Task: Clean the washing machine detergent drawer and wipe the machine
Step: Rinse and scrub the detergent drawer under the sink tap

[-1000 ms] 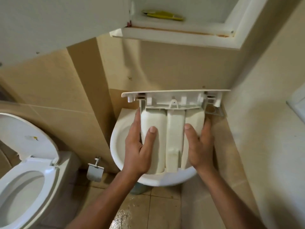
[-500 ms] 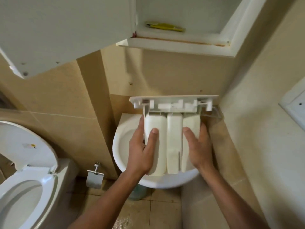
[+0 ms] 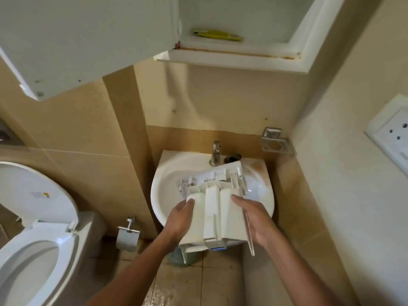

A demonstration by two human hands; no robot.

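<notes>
The white plastic detergent drawer [image 3: 213,208] is upside down over the white washbasin [image 3: 167,173], its front panel pointing toward the tap and tilted down into the bowl. My left hand [image 3: 180,219] grips the drawer's left side, thumb on the underside. My right hand [image 3: 256,219] holds its right side, thumb on the ribbed bottom. The washing machine is out of sight.
A chrome tap [image 3: 215,153] stands at the basin's back. An empty soap holder [image 3: 276,143] hangs on the right wall, a socket [image 3: 395,131] further right. An open cabinet [image 3: 220,49] hangs overhead with a yellow item [image 3: 217,35] inside. Toilet [image 3: 33,239] on the left; wet floor tiles [image 3: 176,290] below.
Both hands lowered the drawer from in front of the wall down onto the basin and tipped its front panel downward. The tap and soap holder came into view.
</notes>
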